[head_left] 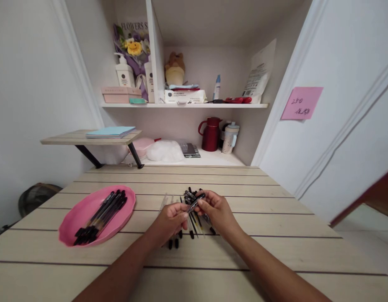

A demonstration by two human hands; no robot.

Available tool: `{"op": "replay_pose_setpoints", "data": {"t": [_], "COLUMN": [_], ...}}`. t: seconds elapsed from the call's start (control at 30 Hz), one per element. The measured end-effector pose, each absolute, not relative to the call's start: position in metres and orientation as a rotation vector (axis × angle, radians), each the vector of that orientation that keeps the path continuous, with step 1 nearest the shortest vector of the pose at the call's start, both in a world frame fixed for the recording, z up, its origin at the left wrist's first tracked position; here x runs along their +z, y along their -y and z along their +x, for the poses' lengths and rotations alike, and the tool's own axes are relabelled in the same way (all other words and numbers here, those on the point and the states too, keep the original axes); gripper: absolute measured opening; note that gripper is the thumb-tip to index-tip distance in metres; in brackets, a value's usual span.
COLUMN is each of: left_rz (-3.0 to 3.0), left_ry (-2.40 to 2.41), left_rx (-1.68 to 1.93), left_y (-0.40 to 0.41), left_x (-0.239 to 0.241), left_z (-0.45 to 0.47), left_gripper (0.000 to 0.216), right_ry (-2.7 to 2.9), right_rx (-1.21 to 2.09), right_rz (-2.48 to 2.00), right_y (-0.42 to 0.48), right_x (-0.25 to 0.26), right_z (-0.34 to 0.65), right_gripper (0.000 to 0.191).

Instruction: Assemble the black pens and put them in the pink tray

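Over the middle of the tabletop, my left hand (171,219) and my right hand (217,208) meet on one pen (194,204) with a dark end. The left fingertips pinch its near end, and the right thumb and fingers close around its far, dark end. Beneath and behind the hands lie loose pen parts: black caps (190,192), thin refills (191,228) and clear barrels (164,202). My hands cover some of these. To the left, a pink scalloped plate (128,212) holds a bundle of black-capped pens (101,218).
A small raised shelf (65,139) with blue paper (110,131) stands at the back left. Behind the table (263,251), the cubby holds a red jug (210,134), a pale tumbler (230,138) and a white plastic bag (165,151). A pink note (302,103) is on the right wall.
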State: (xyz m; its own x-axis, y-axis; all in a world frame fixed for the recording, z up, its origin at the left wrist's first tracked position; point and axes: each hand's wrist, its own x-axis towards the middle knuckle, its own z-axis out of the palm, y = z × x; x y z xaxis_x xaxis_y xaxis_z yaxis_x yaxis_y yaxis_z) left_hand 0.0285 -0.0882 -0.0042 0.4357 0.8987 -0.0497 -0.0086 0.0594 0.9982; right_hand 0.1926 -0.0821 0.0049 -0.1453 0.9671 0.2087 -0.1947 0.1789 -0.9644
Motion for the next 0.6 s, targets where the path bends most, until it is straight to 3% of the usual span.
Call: {"op": "replay_pose_setpoints", "data": {"t": [0.43,0.6], "left_rz": [1.334,1.288], "left_ry": [-1.013,-0.86], "left_rx": [0.896,0.834], "left_y": [0.0908,0.0888], "left_x": [-0.0053,0.0009], "left_z": [0.0332,0.0246], "left_gripper": [0.026,0.024], "right_ry": [1.231,1.254], "right_rx": [1.27,1.323], "right_rz": [-0.881,-0.852], "right_y": [0.0834,0.0846], "right_x": [-0.0001,0.0092], "right_z": [0.1892,0.1935], "right_gripper": [0.028,0.035]}}
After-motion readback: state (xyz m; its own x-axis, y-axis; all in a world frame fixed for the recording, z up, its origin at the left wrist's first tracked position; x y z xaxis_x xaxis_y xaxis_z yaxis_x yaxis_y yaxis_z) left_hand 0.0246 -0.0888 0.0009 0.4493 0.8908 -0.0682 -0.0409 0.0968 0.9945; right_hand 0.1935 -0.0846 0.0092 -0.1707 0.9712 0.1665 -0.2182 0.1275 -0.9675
